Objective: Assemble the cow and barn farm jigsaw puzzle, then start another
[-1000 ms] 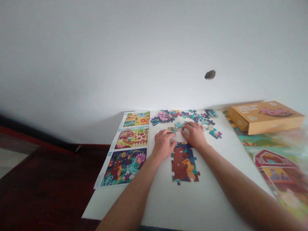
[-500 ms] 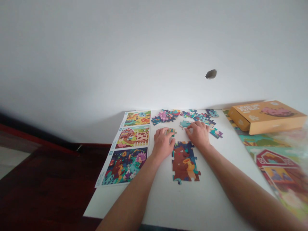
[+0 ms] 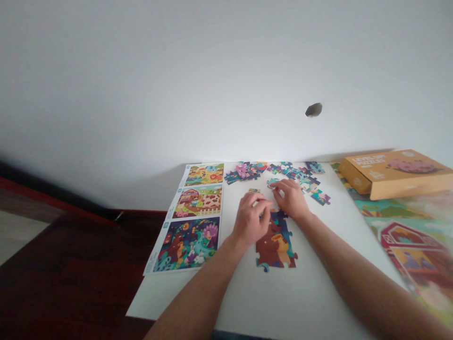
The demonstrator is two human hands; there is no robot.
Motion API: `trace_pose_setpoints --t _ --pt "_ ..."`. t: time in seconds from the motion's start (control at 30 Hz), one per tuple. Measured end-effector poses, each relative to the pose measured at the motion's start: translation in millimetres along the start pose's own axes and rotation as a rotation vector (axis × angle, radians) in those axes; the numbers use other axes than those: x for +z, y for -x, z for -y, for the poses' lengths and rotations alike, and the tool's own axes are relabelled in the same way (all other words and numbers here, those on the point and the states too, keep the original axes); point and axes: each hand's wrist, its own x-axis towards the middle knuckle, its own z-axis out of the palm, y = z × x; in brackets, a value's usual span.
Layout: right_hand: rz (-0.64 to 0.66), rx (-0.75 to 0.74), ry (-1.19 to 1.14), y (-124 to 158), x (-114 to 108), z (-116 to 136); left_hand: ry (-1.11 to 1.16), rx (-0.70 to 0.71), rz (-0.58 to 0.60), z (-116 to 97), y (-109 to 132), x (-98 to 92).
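Note:
My right hand [image 3: 292, 197] pinches a teal puzzle piece [image 3: 272, 182] between thumb and fingers, just above the assembled section. That section, a brown bear with a yellow jar [image 3: 278, 246], lies joined on the white table. Over its upper left corner hovers my left hand [image 3: 253, 218], fingers loosely bent and apart, with nothing visible in them. A small puzzle piece [image 3: 255, 190] lies just beyond the left fingertips, partly hidden by them. Behind both hands are loose pieces: a pile with a pink one [image 3: 242, 171] and a teal and purple group [image 3: 304, 175].
Left of the hands lies a reference sheet [image 3: 198, 217] with three printed pictures. An orange puzzle box [image 3: 399, 172] stands at the right on a farm-scene picture [image 3: 410, 236]. The white table [image 3: 262, 302] meets a pale wall [image 3: 212, 94] with a hole [image 3: 314, 110].
My left hand has moved right and toward me, off the small piece and over the bear section. My right hand has stayed near the same place with the teal piece.

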Motion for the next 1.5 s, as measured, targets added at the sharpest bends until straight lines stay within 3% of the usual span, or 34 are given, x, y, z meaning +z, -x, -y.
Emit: trace_pose_setpoints --t 0.1,0.2,0.4,0.6,1.5 --pt "0.141 -0.216 -0.063 0 2 6 0.167 0.287 0.189 -25 6 5.9" --pt "0.211 -0.231 0.001 2 5 8 0.186 0.419 0.342 -35 12 14.6" --pt "0.162 -0.092 0.093 1 8 0 0.077 0.289 0.401 -28 11 11.5" --pt "0.111 -0.027 0.086 0 6 -1 0.039 0.301 0.467 -28 10 7.8" --pt "0.052 0.024 0.046 0 7 -1 0.136 0.263 0.455 -18 9 9.8"
